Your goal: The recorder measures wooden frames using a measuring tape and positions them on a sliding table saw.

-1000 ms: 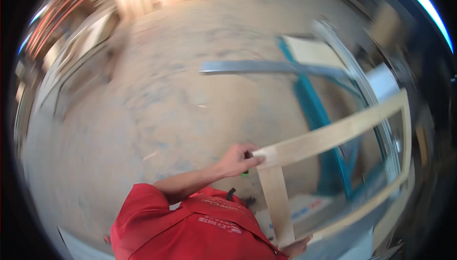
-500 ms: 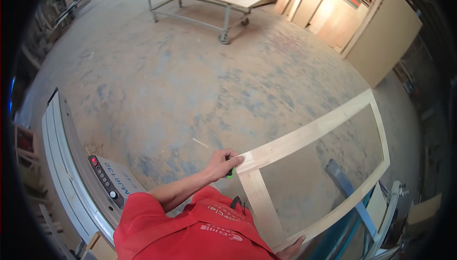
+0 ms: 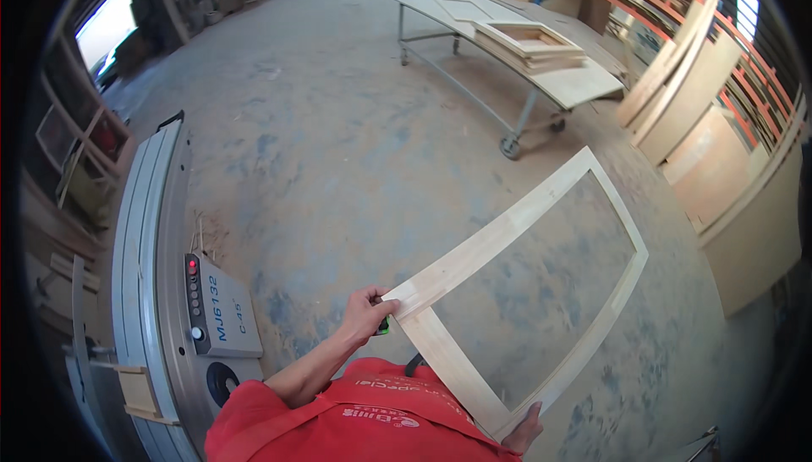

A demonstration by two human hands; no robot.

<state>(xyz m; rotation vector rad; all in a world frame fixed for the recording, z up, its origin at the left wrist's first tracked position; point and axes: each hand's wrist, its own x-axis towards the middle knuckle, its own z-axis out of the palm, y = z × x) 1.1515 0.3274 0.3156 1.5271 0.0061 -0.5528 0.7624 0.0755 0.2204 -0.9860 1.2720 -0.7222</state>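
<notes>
Where the left hand is clenched: pale rectangular wooden frame, corner gripped
Right hand: adjacent corner grasped, apparently for balance

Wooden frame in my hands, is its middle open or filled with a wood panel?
Open: the stained floor shows through the wooden frame between your left hand and right hand.

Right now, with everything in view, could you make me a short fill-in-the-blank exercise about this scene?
1. The left hand and the right hand hold a frame made of ____.
2. The shirt is coloured ____.
3. The grey machine stands on the person's ____ side.
4. The table is ____ (nearer/farther) than the held frame.

Missing words: wood; red; left; farther.
</notes>
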